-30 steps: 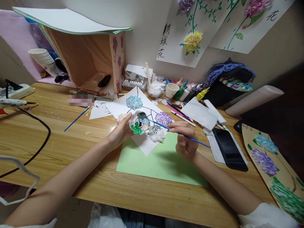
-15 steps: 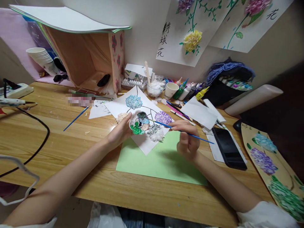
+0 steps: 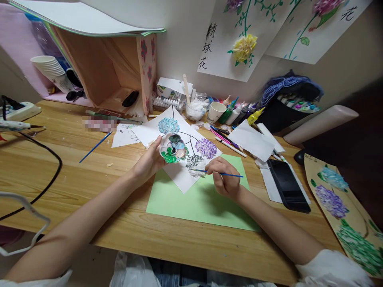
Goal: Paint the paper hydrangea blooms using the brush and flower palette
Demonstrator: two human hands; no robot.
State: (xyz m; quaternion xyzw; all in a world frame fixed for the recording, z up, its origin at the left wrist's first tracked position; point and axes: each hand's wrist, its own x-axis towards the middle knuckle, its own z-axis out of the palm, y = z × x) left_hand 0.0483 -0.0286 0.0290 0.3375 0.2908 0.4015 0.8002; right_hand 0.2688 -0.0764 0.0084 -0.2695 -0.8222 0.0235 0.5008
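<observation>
My left hand [image 3: 151, 160] grips a small round paint palette [image 3: 172, 148] by its left edge, tilted so its wells of green, dark, blue and peach paint show. In my right hand [image 3: 224, 175] is a thin blue paintbrush [image 3: 230, 174], its tip at the grey and white textured flower [image 3: 195, 161] on the white paper [image 3: 183, 183]. A blue flower [image 3: 168, 125] and a purple flower [image 3: 206, 148] stand out on the same sheet, joined by dark stem lines. The palette hides part of the sheet's left side. Beneath the paper lies a green sheet [image 3: 197, 211].
A second blue brush [image 3: 95, 147] lies at left. Behind the paper stand a cup of white scraps [image 3: 196, 111], a paper cup [image 3: 216, 111] and paint bottles [image 3: 231, 113]. A phone [image 3: 289, 185] and a painted panel [image 3: 335, 199] are at right; a black cable [image 3: 56, 175] curves at left.
My right hand has moved the brush tip from the palette down and right to the grey and white flower. My left hand, with the palette, has shifted slightly left.
</observation>
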